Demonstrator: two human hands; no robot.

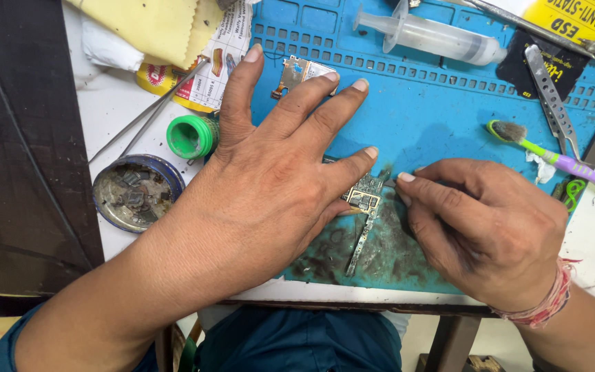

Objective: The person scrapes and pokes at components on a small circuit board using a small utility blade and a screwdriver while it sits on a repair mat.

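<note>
The small circuit board [365, 198] lies flat on the blue work mat [435, 117], near the mat's front edge, on a patch smeared with dark residue. A narrow strip of the board extends toward the person.

The left hand [270, 179] rests over the board's left side, palm down, fingers spread wide; its little finger touches the board's top edge and pins it to the mat. The hand grips nothing.

The right hand [483, 227] sits just right of the board with fingers curled and pinched together at the board's right edge. Whether a tool sits in that pinch cannot be told, since the fingers hide it.

Beyond the left fingertips, a second board fragment [299, 73] lies on the mat. A clear syringe [435, 36] lies across the mat's far edge. To the right are metal tweezers [552, 96] and a green-and-purple toothbrush [559, 160].

Left of the mat, on the white table [115, 110], stand a green bottle cap [191, 136] and a round tin [136, 191] holding dirty scraps. A yellow cloth [160, 27] lies at the far left corner.
</note>
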